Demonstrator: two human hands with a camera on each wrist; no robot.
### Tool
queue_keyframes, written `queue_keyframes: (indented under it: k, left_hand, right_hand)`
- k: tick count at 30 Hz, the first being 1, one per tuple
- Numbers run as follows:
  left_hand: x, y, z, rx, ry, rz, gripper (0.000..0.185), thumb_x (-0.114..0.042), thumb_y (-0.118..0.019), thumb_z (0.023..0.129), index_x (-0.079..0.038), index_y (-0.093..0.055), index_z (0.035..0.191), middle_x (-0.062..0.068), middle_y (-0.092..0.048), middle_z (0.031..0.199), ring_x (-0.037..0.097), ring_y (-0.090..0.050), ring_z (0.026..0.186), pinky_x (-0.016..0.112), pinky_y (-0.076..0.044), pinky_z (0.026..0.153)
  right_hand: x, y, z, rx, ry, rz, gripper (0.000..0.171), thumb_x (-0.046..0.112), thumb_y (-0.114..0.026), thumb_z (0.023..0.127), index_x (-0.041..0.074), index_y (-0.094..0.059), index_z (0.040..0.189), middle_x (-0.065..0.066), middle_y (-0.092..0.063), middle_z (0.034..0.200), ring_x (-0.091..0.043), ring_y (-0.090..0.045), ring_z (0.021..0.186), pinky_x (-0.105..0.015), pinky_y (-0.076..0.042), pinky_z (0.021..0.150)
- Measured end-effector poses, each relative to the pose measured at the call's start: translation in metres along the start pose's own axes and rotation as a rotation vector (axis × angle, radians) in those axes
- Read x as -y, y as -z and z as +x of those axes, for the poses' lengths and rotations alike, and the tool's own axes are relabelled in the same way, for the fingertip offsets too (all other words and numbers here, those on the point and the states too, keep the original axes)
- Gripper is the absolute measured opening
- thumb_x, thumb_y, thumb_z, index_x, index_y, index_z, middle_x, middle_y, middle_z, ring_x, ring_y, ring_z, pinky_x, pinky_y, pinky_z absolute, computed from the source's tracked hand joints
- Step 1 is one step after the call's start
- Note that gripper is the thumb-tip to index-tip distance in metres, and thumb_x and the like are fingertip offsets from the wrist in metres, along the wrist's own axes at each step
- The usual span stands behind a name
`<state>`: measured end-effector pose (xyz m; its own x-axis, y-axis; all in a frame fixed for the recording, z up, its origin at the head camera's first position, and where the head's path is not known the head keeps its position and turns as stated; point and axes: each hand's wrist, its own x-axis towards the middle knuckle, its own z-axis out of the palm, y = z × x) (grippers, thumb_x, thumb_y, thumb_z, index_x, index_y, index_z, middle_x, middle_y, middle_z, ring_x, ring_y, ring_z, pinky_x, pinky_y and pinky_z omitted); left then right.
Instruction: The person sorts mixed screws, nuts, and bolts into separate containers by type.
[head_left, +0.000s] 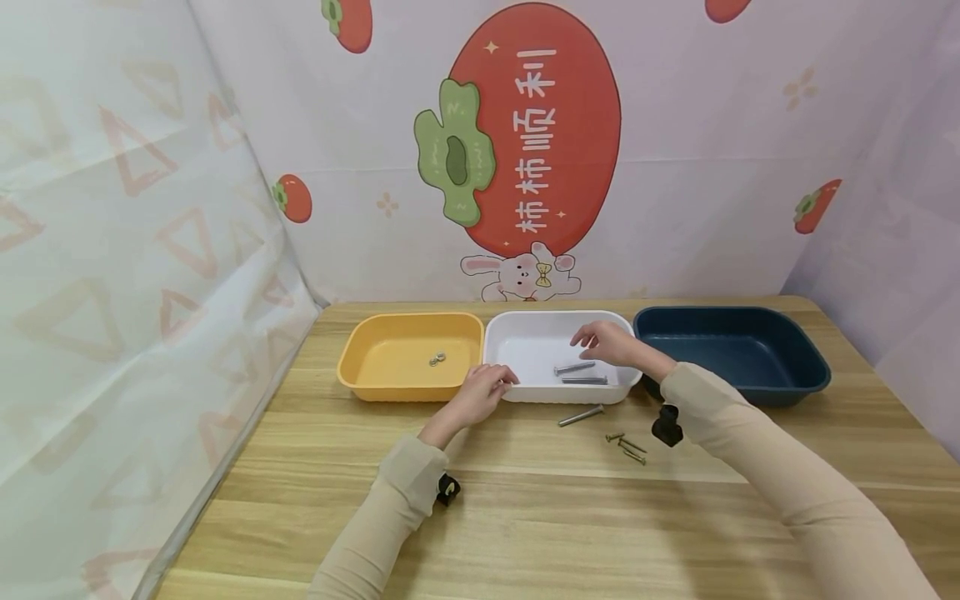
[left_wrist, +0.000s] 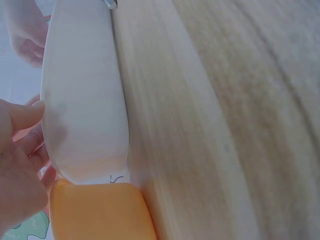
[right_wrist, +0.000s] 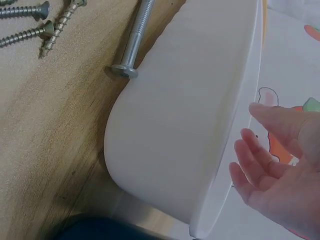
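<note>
Two long silver bolts (head_left: 579,372) lie in the white plastic tray (head_left: 517,333), right under your right hand (head_left: 609,343), which hovers over them with fingers spread and loose, holding nothing. Your left hand (head_left: 483,392) rests at the tray's near-left corner, fingers bent against its rim. Below your right wrist, another bolt (head_left: 581,416) and small screws (head_left: 627,446) lie on the wooden table (head_left: 570,517).

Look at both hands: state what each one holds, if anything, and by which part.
The left hand grips the white tray at its front left corner rim. The right hand hovers open over the tray, holding nothing.
</note>
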<state>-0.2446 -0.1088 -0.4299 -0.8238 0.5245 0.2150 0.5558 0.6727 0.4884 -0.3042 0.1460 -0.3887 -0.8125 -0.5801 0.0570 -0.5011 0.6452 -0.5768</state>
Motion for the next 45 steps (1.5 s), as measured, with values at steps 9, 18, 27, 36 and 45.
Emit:
queue_keyframes:
  k: [9, 18, 27, 36, 45]
  left_hand:
    - [0.001, 0.0, 0.0, -0.001, 0.001, -0.001, 0.013, -0.006, -0.05, 0.088, -0.006, -0.058, 0.098, 0.003, -0.06, 0.087, 0.018, -0.053, 0.087, 0.039, -0.026, 0.097]
    - [0.002, -0.001, -0.001, -0.008, 0.001, 0.001, 0.013, -0.004, -0.05, 0.087, -0.006, -0.058, 0.098, 0.004, -0.061, 0.086, 0.019, -0.054, 0.087, 0.04, -0.027, 0.097]
    - [0.004, -0.002, 0.0, -0.013, 0.006, 0.0, 0.012, -0.004, -0.051, 0.087, -0.007, -0.058, 0.097, 0.004, -0.061, 0.085, 0.018, -0.054, 0.087, 0.039, -0.028, 0.095]
    - [0.003, -0.001, 0.001, -0.006, -0.003, 0.009, 0.013, -0.005, -0.051, 0.088, -0.007, -0.058, 0.097, 0.005, -0.061, 0.087, 0.018, -0.053, 0.087, 0.039, -0.028, 0.095]
    - [0.004, -0.003, 0.002, -0.012, -0.003, -0.013, 0.012, -0.004, -0.052, 0.087, -0.007, -0.058, 0.097, 0.003, -0.061, 0.084, 0.018, -0.054, 0.087, 0.04, -0.027, 0.096]
  right_hand:
    - [0.005, 0.002, -0.008, -0.014, 0.05, 0.034, 0.019, -0.002, -0.06, 0.079, -0.009, -0.06, 0.096, -0.018, -0.062, 0.087, -0.029, -0.057, 0.082, -0.038, -0.048, 0.072]
    - [0.012, 0.0, -0.016, -0.024, 0.108, 0.049, 0.017, 0.0, -0.06, 0.08, -0.007, -0.062, 0.095, -0.017, -0.063, 0.088, -0.026, -0.058, 0.081, -0.035, -0.049, 0.071]
    - [0.023, -0.004, -0.028, -0.01, 0.134, 0.055, 0.018, 0.002, -0.06, 0.081, -0.006, -0.061, 0.097, -0.011, -0.062, 0.084, -0.022, -0.057, 0.077, -0.03, -0.049, 0.067]
    - [0.031, -0.006, -0.037, 0.001, 0.146, 0.063, 0.018, 0.002, -0.06, 0.081, -0.005, -0.061, 0.097, -0.015, -0.062, 0.088, -0.022, -0.056, 0.08, -0.033, -0.047, 0.071]
    - [0.035, -0.012, -0.046, 0.008, 0.185, 0.063, 0.015, 0.004, -0.061, 0.081, -0.001, -0.062, 0.095, -0.011, -0.063, 0.091, -0.018, -0.057, 0.08, -0.035, -0.048, 0.073]
